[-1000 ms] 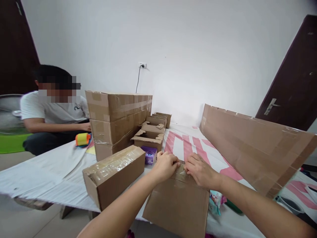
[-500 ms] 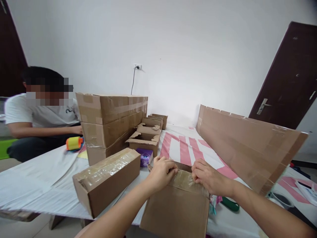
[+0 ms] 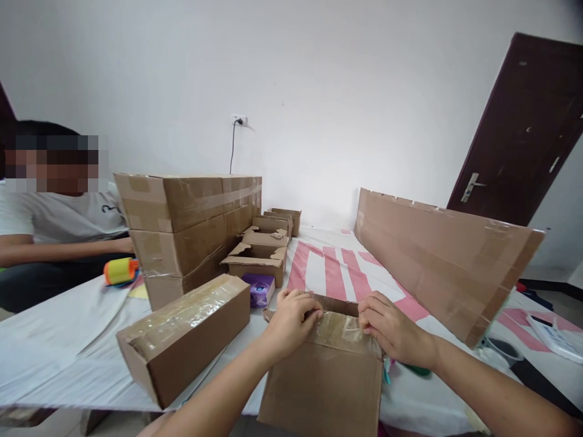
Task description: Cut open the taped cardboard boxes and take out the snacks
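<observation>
In front of me stands a cardboard box (image 3: 321,388) with its top open and clear tape (image 3: 339,328) along its near upper edge. My left hand (image 3: 294,318) is closed on that edge at the left, thumb and fingers pinched over the cardboard. At the right end of the same edge, my right hand (image 3: 392,325) also grips the box with its fingers curled. The box's inside is mostly hidden. To its left lies a long taped cardboard box (image 3: 200,340), and a purple packet (image 3: 259,289) sits just behind that one.
Stacked taped boxes (image 3: 195,224) rise at the left, beside a row of open boxes (image 3: 259,261). A large cardboard panel (image 3: 437,255) stands on the right. A person (image 3: 59,212) sits beyond the table's left side, near a yellow-orange roll (image 3: 121,271).
My view has turned slightly to the right. My right hand has shifted a little to the right along the box's edge; my left hand keeps its hold.
</observation>
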{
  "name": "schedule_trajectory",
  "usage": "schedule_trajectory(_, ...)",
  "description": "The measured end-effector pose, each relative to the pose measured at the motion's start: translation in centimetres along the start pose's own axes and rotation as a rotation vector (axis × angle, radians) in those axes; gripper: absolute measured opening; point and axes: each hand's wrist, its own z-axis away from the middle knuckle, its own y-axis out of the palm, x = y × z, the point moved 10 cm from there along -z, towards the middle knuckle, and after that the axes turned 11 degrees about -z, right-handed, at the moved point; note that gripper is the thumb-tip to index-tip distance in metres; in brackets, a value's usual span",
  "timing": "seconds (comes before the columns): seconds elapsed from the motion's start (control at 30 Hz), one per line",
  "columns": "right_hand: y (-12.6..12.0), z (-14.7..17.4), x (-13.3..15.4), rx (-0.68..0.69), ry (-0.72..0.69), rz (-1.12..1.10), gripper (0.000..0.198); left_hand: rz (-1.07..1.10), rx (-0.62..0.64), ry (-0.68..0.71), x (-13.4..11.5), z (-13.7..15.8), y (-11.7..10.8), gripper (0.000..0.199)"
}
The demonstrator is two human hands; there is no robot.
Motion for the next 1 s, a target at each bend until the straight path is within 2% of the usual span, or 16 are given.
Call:
schedule_trajectory(0.1, -0.1, 0.0, 0.4, -0.067, -0.058, -0.009, 0.017, 0.006, -0.007, -0.003, 0.3, 0.2, 0.0, 0.017)
schedule_trajectory(0.17, 0.6, -0.2, 1.0, -0.049, -0.118, 0.018, 0.029, -0.001, -0.005, 0.017, 0.1, 0.3, 0.1, 0.017)
schedule_trajectory(0.3, 1.8, -0.5, 1.9, -0.019, -0.197, 0.119, 0.026, -0.026, -0.014, 0.019, -0.3, 0.4, 0.1, 0.016)
schedule_trajectory(0.57, 2.3, -0.8, 2.9, 0.021, -0.223, 0.137, 0.020, -0.027, -0.032, 0.061, -0.9, 0.8, -0.1, 0.017)
schedule_trajectory(1.0, 2.0, 0.6, 2.1, -0.014, -0.174, 0.044, 0.021, -0.054, -0.054, 0.070, -1.5, 1.2, -0.3, 0.018)
